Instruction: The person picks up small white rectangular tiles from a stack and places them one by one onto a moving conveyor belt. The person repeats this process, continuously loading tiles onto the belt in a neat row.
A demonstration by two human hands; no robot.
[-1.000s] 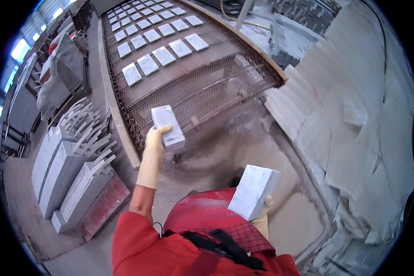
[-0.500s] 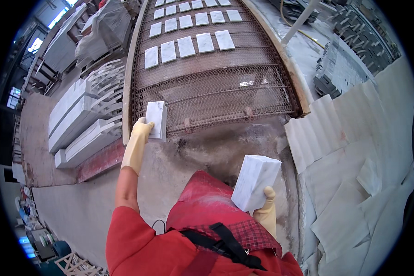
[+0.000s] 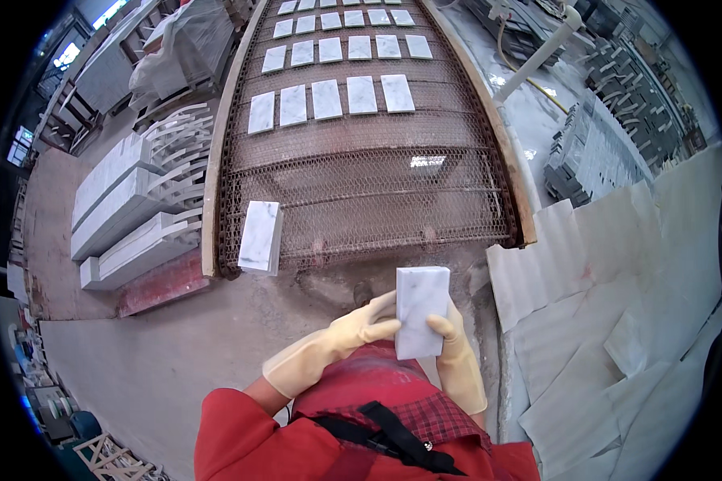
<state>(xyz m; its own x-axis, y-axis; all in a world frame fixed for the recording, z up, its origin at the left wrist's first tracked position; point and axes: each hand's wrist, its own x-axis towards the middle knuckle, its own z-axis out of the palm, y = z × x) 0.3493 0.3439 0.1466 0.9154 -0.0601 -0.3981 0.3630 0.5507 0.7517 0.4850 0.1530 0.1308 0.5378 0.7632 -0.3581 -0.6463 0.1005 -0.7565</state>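
A brick-shaped stack of white marble tiles [image 3: 423,313] with grey veins is upright in front of my red apron. My right hand [image 3: 457,349], in a cream rubber glove, grips its right side with the thumb across the front. At the left edge my left hand [image 3: 359,327], gloved alike, has its thumb at the front and fingers reaching behind; the fingertips are hidden. Another tile stack [image 3: 261,236] rests at the near left corner of the wire-mesh conveyor belt [image 3: 361,212]. Farther along, single marble tiles [image 3: 326,99] lie in rows.
Wooden rails [image 3: 214,196] edge the belt. Long white stone pieces [image 3: 124,200] are piled on the left. To the right lie pale foam sheets [image 3: 582,321], a grey slab stack [image 3: 594,152] and a slanting white pipe [image 3: 541,56].
My left hand has let go of the stack on the belt corner and come back to the held stack. My right hand has raised and straightened that stack. The tile rows appear shifted in view.
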